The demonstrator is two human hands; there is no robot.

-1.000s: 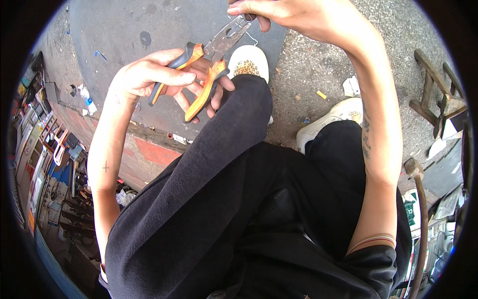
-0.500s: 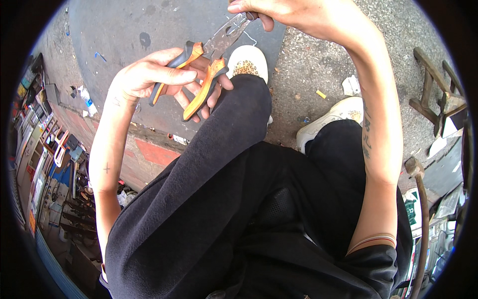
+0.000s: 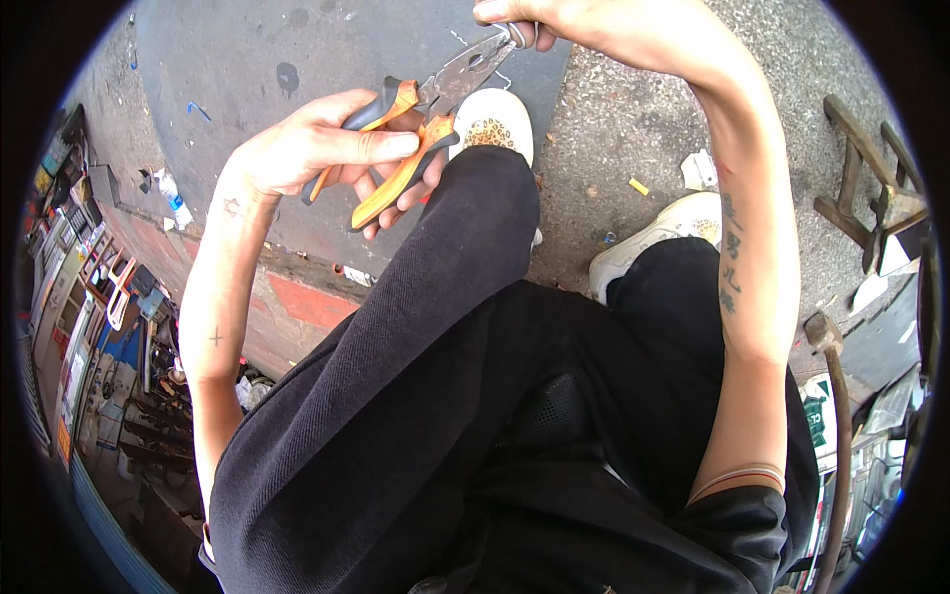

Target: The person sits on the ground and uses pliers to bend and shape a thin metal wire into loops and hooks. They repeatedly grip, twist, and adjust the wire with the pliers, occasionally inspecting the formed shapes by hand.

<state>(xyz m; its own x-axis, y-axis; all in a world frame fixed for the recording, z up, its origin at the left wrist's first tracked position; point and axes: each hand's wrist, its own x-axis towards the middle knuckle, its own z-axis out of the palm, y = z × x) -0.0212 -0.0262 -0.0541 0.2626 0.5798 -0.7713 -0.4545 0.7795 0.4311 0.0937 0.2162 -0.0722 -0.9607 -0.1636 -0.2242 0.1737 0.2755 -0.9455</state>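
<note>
My left hand (image 3: 327, 144) is wrapped round pliers (image 3: 401, 183) with orange-and-black handles, its thumb lying across them. The grey metal jaws point up and right to a small piece of bent silver wire (image 3: 520, 33) at their tip. My right hand (image 3: 549, 22), at the top edge, pinches that wire; whether the jaws grip it is too small to tell. My raised left knee (image 3: 490, 193) is just below the pliers, with a white, leopard-patterned shoe (image 3: 492, 119) beyond it.
Dark grey board (image 3: 228, 59) lies under the left shoe, beside rough pavement (image 3: 623, 129). A metal frame (image 3: 851, 188) and a long-handled hammer (image 3: 831, 386) are at the right. Piled tools and scrap (image 3: 119, 327) fill the left side. A plastic bottle (image 3: 176, 198) lies near the board.
My left hand and the pliers have shifted slightly right and up. My right hand has moved a little right, showing more of the wire at the jaws' tip.
</note>
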